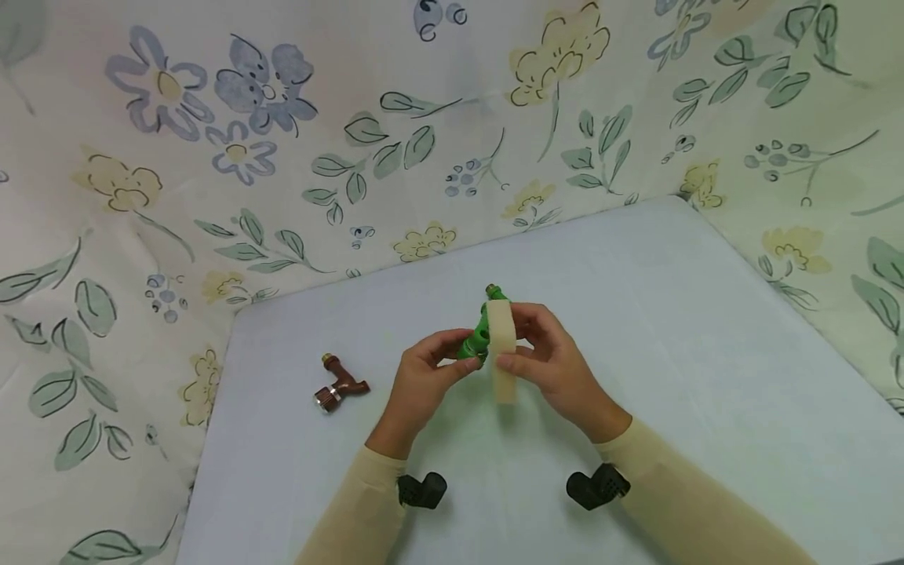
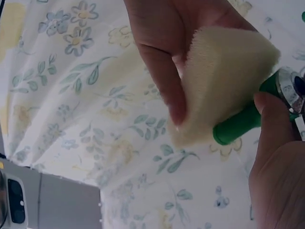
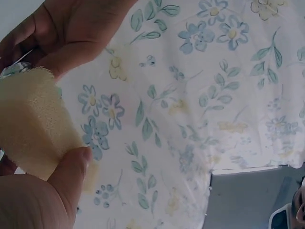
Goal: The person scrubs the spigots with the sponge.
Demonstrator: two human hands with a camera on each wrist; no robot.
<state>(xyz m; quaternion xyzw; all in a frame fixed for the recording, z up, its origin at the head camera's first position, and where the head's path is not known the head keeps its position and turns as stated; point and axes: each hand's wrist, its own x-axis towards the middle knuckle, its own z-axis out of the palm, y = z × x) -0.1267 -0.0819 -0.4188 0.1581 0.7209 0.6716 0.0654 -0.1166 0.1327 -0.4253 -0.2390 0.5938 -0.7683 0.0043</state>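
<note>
My left hand (image 1: 424,380) grips a green tap (image 1: 476,342) between thumb and fingers, over the middle of the table. In the left wrist view the tap's green spout (image 2: 238,126) and its silvery metal end (image 2: 288,88) show. My right hand (image 1: 561,373) pinches a cream sponge block (image 1: 503,353), held upright right beside the tap. The spout lies against or just in front of the sponge's face; whether they touch I cannot tell. A green piece with a brass-coloured threaded end (image 1: 492,290) shows behind the sponge, partly covered.
A brown tap (image 1: 344,383) with a brass-coloured thread and a silver-rimmed knob lies on the white table (image 1: 282,486), left of my hands. Flower-patterned cloth (image 1: 395,157) hangs behind the table and along its sides.
</note>
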